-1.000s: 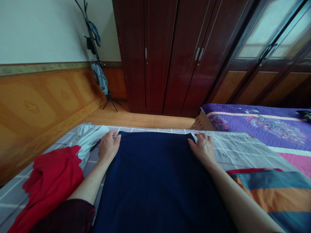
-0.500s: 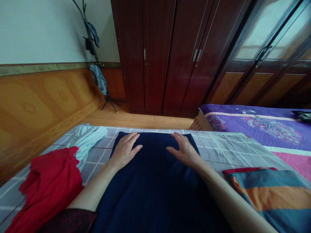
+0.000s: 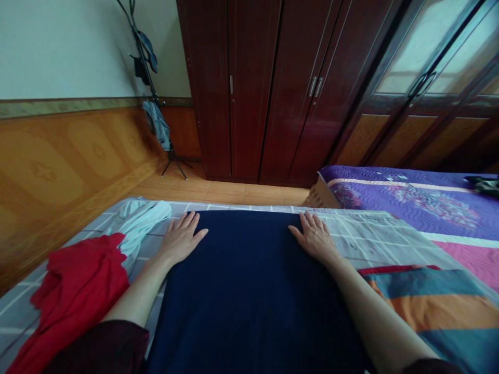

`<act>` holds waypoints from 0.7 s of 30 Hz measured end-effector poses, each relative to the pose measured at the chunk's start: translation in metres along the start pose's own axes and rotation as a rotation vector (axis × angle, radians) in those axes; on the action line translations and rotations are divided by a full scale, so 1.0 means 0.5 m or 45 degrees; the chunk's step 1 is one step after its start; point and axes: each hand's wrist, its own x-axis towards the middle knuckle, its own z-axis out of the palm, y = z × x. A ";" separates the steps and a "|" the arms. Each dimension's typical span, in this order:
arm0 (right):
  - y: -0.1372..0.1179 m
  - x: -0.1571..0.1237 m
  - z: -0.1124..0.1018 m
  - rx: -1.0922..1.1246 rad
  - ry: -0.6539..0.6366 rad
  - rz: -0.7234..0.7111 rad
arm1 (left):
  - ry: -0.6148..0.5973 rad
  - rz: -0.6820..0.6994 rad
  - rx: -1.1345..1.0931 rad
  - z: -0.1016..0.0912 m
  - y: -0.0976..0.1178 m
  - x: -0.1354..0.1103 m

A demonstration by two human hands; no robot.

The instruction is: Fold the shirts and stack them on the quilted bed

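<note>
A dark navy cloth lies spread flat on the grey checked bedsheet in front of me. My left hand rests palm down on the cloth's far left corner, fingers stretched out. My right hand lies flat on the far right corner, fingers spread too. Neither hand holds anything.
A crumpled red garment and a pale grey-white one lie at the left. A striped orange and blue folded cloth sits at the right. Beyond are a purple quilted bed, a dark wooden wardrobe and a coat stand.
Both hands slid from the cloth's far corners to its middle, then apart again to the corners, smoothing it flat. The fingers now lie stretched out.
</note>
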 end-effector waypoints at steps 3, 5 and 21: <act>-0.052 -0.023 -0.012 0.059 0.073 -0.131 | 0.038 0.178 -0.022 -0.006 0.056 -0.014; -0.098 -0.044 -0.021 0.175 0.008 -0.367 | -0.007 0.371 -0.079 -0.006 0.095 -0.025; -0.173 -0.077 -0.040 0.299 -0.197 -0.794 | -0.077 0.628 -0.146 0.001 0.164 -0.048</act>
